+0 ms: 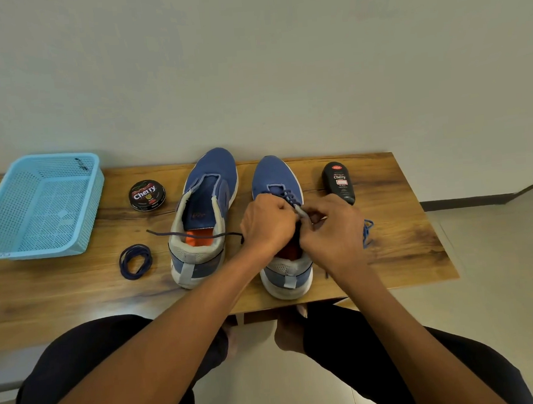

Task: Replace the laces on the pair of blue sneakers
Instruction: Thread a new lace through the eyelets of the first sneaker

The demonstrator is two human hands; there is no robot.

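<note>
Two blue sneakers stand side by side on the wooden table (404, 249), toes pointing away from me. The left sneaker (207, 206) has no lace and its tongue lies open. A dark blue lace is threaded through the front eyelets of the right sneaker (273, 176). My left hand (266, 222) and my right hand (333, 225) are curled together over that shoe's tongue, pinching the lace (287, 195) at the eyelets. One loose end of the lace runs left across the left sneaker's opening; a brighter blue lace (368, 229) shows behind my right hand. A coiled dark lace (136, 261) lies left of the shoes.
A light blue perforated basket (38, 208) sits at the table's left. A round Cherry polish tin (147, 194) stands between basket and shoes. A black Cherry polish bottle (339, 182) lies right of the right sneaker. My knees are under the table's front edge.
</note>
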